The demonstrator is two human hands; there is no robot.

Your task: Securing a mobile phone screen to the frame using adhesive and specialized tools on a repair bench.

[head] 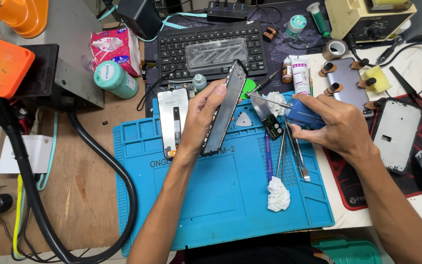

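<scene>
left hand [199,120] grip: holds phone frame [225,110] edge-on | right hand [335,124] grip: blue tool [301,113], mostly hidden

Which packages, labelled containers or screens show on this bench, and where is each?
Tissue pack: upper left, pink and white, soft.
Jar: below the pack, teal, lying down, white label.
Tube: above the right hand, white, upright.
Phone screen: on the blue mat, beside the left hand, pale rectangle.

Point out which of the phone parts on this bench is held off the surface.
The dark phone frame, tilted on edge in the left hand; the white screen panel and black-rimmed back cover lie flat.
</scene>
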